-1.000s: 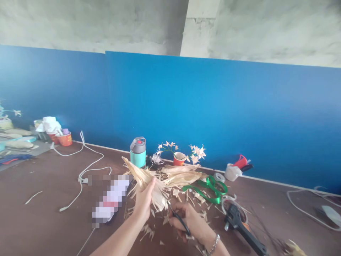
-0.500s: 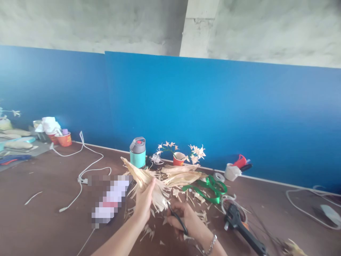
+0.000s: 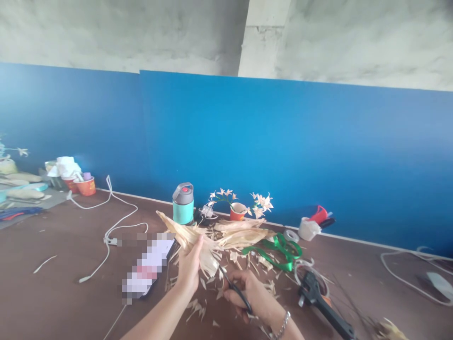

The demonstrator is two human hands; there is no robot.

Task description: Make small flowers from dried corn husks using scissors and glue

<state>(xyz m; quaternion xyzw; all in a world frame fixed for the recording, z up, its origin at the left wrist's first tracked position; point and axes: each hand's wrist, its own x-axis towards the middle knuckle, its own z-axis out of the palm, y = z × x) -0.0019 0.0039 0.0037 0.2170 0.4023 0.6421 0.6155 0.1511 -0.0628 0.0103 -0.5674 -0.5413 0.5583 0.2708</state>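
My left hand (image 3: 190, 264) is closed on a dry, pale corn husk (image 3: 184, 234), its pointed end up to the left and its frayed, strip-cut edge toward the right. In my right hand (image 3: 244, 293) is a pair of black-handled scissors (image 3: 238, 292), fingers wrapped round the handles. The blade tips touch or lie very near the lower edge of the husk; I cannot tell how far the blades are apart. Beneath both hands, small husk clippings (image 3: 197, 309) are scattered on the brown table (image 3: 81, 311). More whole husks (image 3: 244, 234) lie just beyond.
A turquoise flask (image 3: 183, 208) and a red paper cup (image 3: 238, 212) with husk flowers stand at the back. Green ribbon (image 3: 286, 252) and a black clamp-like tool (image 3: 323, 302) lie to the right. A phone (image 3: 150, 264) and white cables (image 3: 122, 217) are on the left.
The husk and my left hand have shifted slightly left, the husk tilting lower. The scissors' tips have moved a little left and up along the husk's edge.
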